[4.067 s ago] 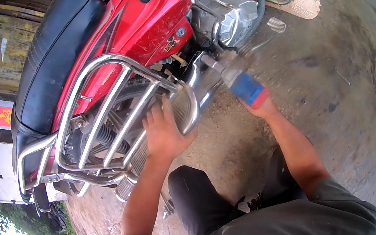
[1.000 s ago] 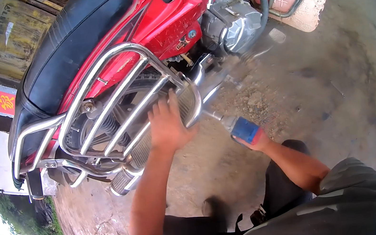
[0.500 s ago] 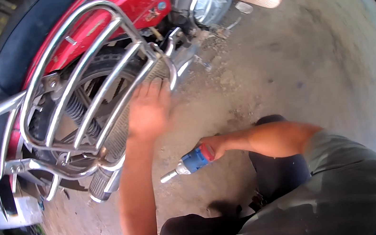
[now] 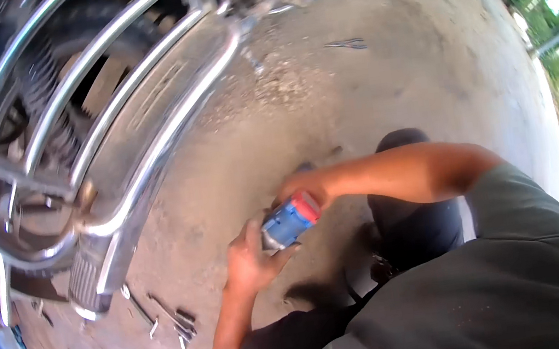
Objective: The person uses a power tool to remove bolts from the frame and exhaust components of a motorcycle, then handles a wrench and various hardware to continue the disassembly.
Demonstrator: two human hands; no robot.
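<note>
A cordless impact wrench (image 4: 288, 225) with a blue body, a red rear end and a silver front is held low over the ground before my knees. My right hand (image 4: 301, 187) is closed around it behind the body, its grip mostly hidden. Around the front end, my left hand (image 4: 248, 259) is wrapped, thumb below and fingers above, covering the nose. Left of both hands stands a motorcycle with a chrome side guard (image 4: 175, 121), which neither hand touches. Behind its bars show a coil shock absorber (image 4: 38, 87) and part of the rear wheel (image 4: 98, 28).
Several wrenches (image 4: 171, 315) lie on the ground below the ribbed footrest (image 4: 86, 284). Pliers (image 4: 347, 44) rest farther off on the dusty concrete. Loose dirt (image 4: 281, 85) is scattered near the guard. My bent knees frame the near side.
My left hand has left the motorcycle's side guard and come down to the front of the impact wrench. The view has shifted, bringing the guard closer and showing the wrenches and pliers.
</note>
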